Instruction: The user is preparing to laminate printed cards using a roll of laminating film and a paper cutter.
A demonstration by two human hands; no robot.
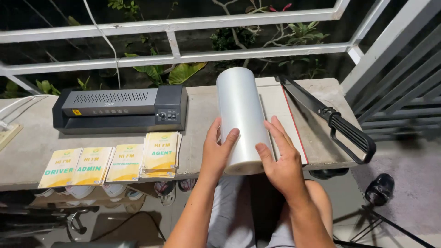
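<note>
Head view, looking down at a concrete ledge [27, 160] with a white railing [174, 57] behind it. Roll of clear film [241, 115] lies on the ledge, long axis running away from the person — near end at the ledge's front edge, far end toward the railing. Both hands are on the near end. Left hand [217, 151] cups the roll's left side, thumb up on the top surface, fingers hidden round the side. Right hand [281, 158] lies on the roll's right flank, fingers spread and pointing away along it, palm partly over the white cutter board [287, 119]. Neither hand is fisted; both half-open, pressed to the roll from opposite sides, about equally near.

Paper trimmer's black blade arm [321, 112] is raised to the right, handle near the ledge corner. Black laminator [119, 110] sits well to the left. Yellow badge cards [110, 163] lined up at the ledge front, just left of the left hand.
</note>
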